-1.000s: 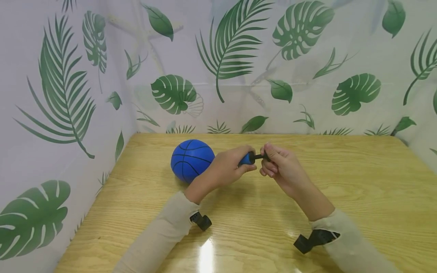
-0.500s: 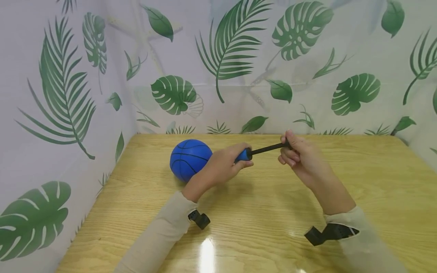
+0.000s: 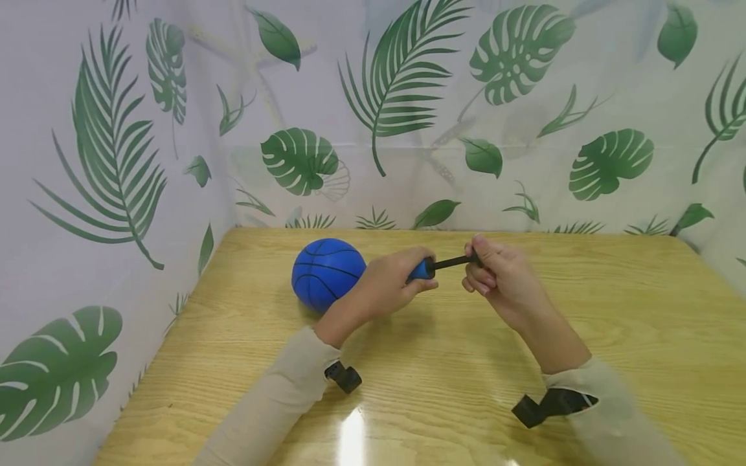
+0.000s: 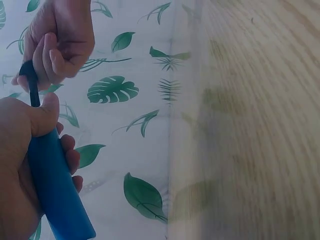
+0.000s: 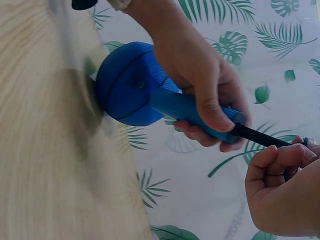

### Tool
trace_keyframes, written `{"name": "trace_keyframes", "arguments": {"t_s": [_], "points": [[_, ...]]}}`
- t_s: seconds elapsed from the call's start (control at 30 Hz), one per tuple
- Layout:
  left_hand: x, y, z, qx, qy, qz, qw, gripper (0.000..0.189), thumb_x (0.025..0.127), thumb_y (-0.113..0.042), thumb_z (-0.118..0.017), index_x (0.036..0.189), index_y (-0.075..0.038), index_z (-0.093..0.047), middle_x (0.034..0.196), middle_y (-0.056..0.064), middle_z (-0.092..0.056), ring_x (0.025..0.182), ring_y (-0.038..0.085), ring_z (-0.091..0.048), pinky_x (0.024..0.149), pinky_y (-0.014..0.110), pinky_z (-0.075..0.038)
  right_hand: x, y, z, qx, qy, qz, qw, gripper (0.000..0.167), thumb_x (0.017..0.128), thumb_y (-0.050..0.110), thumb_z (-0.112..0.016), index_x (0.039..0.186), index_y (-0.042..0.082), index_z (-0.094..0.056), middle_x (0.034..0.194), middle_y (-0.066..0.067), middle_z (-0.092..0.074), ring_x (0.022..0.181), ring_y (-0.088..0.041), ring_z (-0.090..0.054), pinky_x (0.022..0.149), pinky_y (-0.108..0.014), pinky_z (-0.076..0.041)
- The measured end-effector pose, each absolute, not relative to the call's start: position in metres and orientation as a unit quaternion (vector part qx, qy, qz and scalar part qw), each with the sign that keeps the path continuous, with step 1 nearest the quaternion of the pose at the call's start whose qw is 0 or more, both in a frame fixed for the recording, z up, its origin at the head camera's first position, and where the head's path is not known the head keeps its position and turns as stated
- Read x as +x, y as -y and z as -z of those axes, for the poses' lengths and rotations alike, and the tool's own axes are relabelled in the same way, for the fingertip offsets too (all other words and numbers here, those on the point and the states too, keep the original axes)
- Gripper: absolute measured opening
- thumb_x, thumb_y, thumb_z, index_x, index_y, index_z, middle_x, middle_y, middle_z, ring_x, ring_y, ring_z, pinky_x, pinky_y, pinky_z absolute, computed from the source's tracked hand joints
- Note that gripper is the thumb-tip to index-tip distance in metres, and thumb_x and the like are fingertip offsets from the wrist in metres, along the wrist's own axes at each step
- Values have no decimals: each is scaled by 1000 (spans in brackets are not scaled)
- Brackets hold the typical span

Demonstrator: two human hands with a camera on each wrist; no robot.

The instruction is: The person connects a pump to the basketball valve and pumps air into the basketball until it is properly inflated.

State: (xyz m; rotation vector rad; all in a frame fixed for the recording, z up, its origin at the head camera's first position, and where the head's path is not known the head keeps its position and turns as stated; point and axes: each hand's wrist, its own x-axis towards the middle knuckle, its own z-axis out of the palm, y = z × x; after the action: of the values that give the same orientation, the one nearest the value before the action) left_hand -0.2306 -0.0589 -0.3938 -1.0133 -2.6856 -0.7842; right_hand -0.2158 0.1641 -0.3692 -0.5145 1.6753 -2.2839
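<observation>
My left hand [image 3: 392, 282] grips the blue barrel of a small hand pump [image 4: 55, 185], its fingers wrapped round the body. Out of the barrel's right end comes a black rod, partly drawn out. My right hand [image 3: 506, 278] pinches the black handle at the end of that rod between thumb and curled fingers. Just left of my left hand sits a blue ball with black basketball lines [image 3: 326, 274], on the table. In the right wrist view the pump's far end overlaps the ball [image 5: 131, 85]. Most of the barrel is hidden behind my left hand in the head view.
The wood-grain table [image 3: 419, 388] reaches back to a white cloth wall [image 3: 408, 188] printed with green leaves, which also closes off the left side. Black camera mounts [image 3: 344, 377] show at both sleeves.
My right hand pulled the rod far out to the right, then came back left, pushing it partly into the barrel. The left hand and the ball stay nearly in place.
</observation>
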Motion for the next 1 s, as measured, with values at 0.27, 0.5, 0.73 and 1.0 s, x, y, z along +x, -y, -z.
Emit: {"name": "trace_keyframes", "arguments": {"t_s": [0.27,0.5,0.73,1.0], "points": [[-226,54,395,-350,896,266,66,37,102,-33,-63,130,-10,-57,104,1,-67,81,15,-58,70,26,-43,-212,-149,383,-160,-610,763,143,32,108,34,-48,87,14,-62,56,6,-35,49,-9,-39,63,-25,-44],[-225,56,397,-349,895,272,53,38,103,-35,-61,133,-12,-55,107,1,-68,81,14,-58,69,25,-43,-212,-147,383,-131,-633,747,154,33,107,39,-50,88,15,-61,55,8,-36,50,-7,-41,64,-25,-43],[-226,56,397,-346,895,279,44,38,104,-37,-58,134,-13,-54,104,-1,-66,81,13,-58,68,24,-43,-213,-149,378,-127,-632,746,167,32,107,39,-49,88,16,-61,56,8,-37,51,-8,-41,65,-26,-42],[-228,58,395,-333,901,275,38,42,104,-40,-57,136,-13,-54,100,-2,-64,81,14,-59,70,27,-45,-216,-162,371,-150,-607,763,163,32,108,38,-46,91,16,-60,55,7,-33,49,-11,-35,66,-26,-41]]}}
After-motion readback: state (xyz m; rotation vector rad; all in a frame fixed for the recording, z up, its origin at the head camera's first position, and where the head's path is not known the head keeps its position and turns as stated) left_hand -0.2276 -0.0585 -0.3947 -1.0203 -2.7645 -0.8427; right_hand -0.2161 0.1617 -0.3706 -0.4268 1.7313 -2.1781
